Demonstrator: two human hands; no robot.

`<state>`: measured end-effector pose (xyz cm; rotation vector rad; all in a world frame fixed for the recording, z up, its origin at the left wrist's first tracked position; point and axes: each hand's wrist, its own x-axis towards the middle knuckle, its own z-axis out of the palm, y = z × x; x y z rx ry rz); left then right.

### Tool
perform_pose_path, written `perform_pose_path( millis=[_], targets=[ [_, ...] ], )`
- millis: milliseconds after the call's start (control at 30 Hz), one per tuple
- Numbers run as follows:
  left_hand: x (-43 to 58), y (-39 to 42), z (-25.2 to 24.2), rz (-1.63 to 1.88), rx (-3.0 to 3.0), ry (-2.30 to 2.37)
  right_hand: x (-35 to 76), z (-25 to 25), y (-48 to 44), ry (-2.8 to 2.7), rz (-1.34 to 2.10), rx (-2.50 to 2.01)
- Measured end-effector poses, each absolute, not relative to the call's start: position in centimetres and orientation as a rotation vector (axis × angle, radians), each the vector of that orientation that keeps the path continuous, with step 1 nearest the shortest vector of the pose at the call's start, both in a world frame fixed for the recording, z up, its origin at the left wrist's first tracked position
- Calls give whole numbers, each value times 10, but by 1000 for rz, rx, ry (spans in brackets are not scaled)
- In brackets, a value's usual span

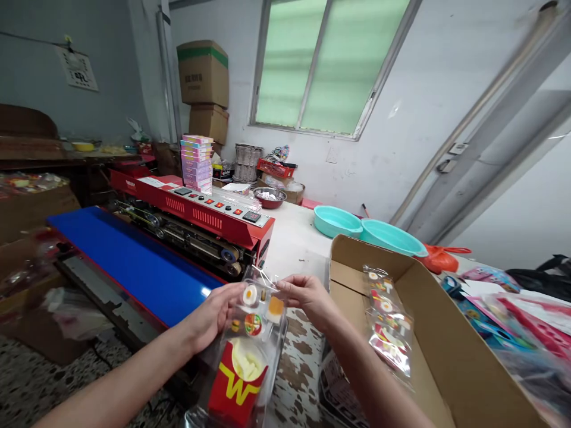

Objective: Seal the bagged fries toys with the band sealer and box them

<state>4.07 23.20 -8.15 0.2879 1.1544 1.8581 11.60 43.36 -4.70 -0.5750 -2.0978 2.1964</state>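
Pack (244, 362) held near the sealer's (187, 208) right end, long axis running from the grip back toward the wearer; left hand (218, 312) gripping its upper left side; right hand (307, 297) pinching its top right; both equally near.

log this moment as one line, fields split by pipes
left hand: holding clear package | right hand: pinching package's far end | left side: blue belt, red machine | right side: open carton, packs inside
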Motion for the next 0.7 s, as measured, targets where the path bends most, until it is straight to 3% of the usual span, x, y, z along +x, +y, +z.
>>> perform_pose_path(
  millis=[367, 700],
  targets=[
    [-4, 257, -97, 1967, 66, 1624, 101, -69, 407, -1986, 2095, -677],
    [-26, 237, -103, 1807, 76, 1620, 70, -92, 407, -1854, 1991, -719]
  ],
)
